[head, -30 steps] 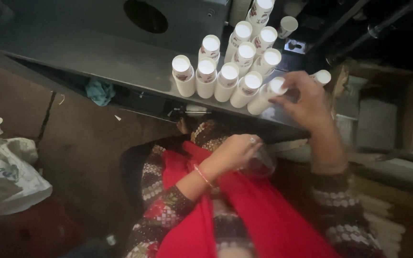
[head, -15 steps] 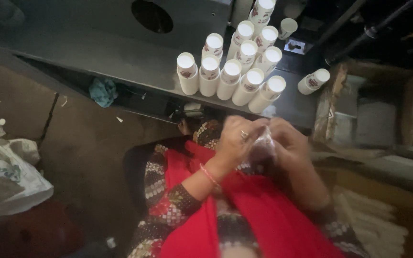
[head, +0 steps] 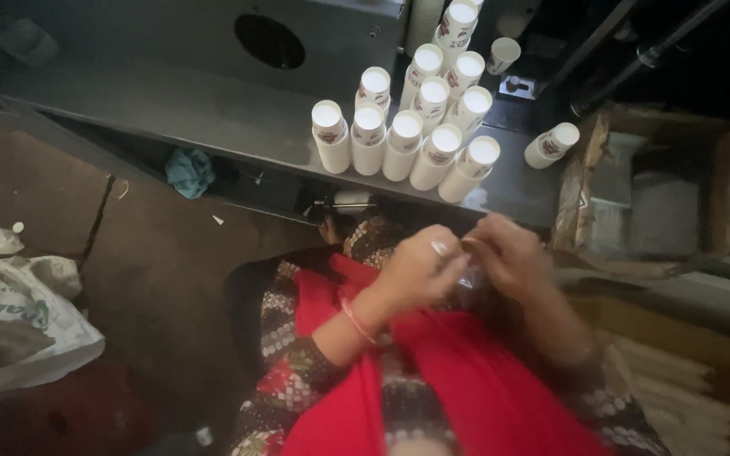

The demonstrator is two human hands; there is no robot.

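My left hand (head: 420,270) and my right hand (head: 513,257) meet in front of my chest, fingertips together. Both pinch a thin clear plastic bag (head: 471,277), which is blurred and mostly hidden between the fingers. My left wrist wears a thin orange bangle. Just beyond the hands, several stacks of white paper cups (head: 403,139) with red print stand close together on a grey metal shelf (head: 213,118). One more cup stack (head: 551,145) lies tilted apart at the shelf's right end.
A teal cloth (head: 189,171) lies under the shelf. A white printed sack (head: 10,312) sits on the floor at left. A cardboard box (head: 661,186) stands at right. Long white cup stacks (head: 678,380) lie at lower right. A grey panel with a round hole (head: 269,40) rises behind the shelf.
My right hand has drawn back from the cup stacks on the shelf and joined my left hand on the clear plastic bag. The cups stay where they were.
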